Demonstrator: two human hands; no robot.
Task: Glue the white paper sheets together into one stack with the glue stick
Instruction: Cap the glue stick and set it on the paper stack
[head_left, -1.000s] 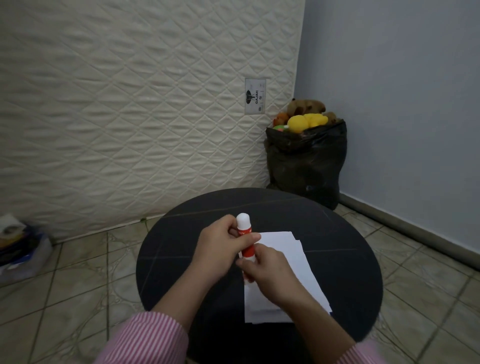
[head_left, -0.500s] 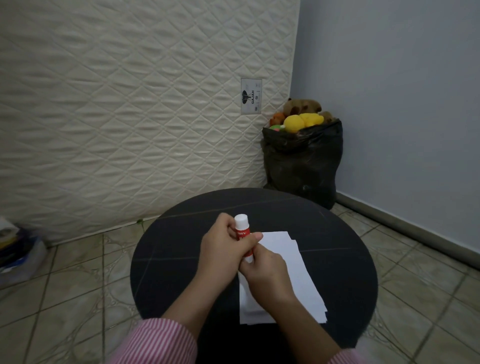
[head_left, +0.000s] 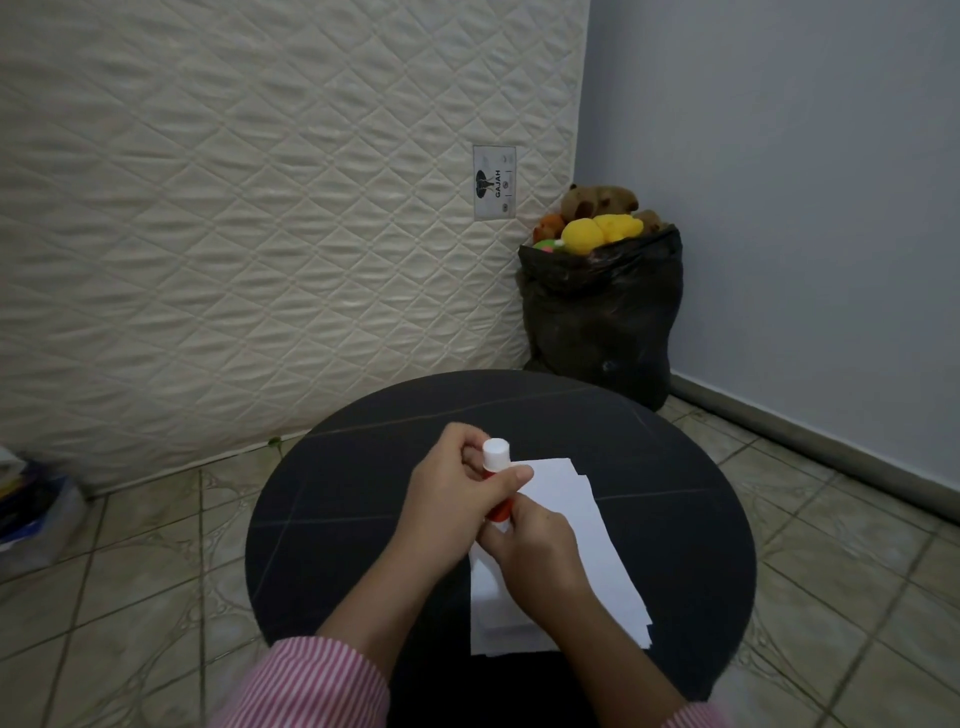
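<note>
The glue stick (head_left: 497, 480) is standing nearly upright above the surface, its white cap at the top, a red-orange body below and a white base at the bottom, most of the middle being hidden by fingers. The left hand (head_left: 457, 499) is wrapping it, the grip pressing together around the upper body just under the cap, thumb lying across the front. The right hand (head_left: 535, 556) is pinching the white lower end between thumb and fingers, its grip closing on the base. Both hands are hovering over the near-left part of the white paper sheets (head_left: 576, 540), which are lying flat on the surface in a loose, slightly fanned pile, edges stepping out at the far and right sides. Pink-and-white striped sleeves (head_left: 311, 686) are showing at the bottom edge.

The surface (head_left: 649, 467) is a round black top with faint pale lines crossing it, sitting on a floor of beige tiles (head_left: 130, 561). Behind it a cream quilted mattress (head_left: 260, 208) is leaning upright, carrying a small label (head_left: 494, 183). In the corner, against a grey-blue wall (head_left: 779, 182), a black bag (head_left: 600, 317) is holding plush toys (head_left: 600, 218), yellow and brown ones on top. Some blurred items are sitting on the floor at the far left
</note>
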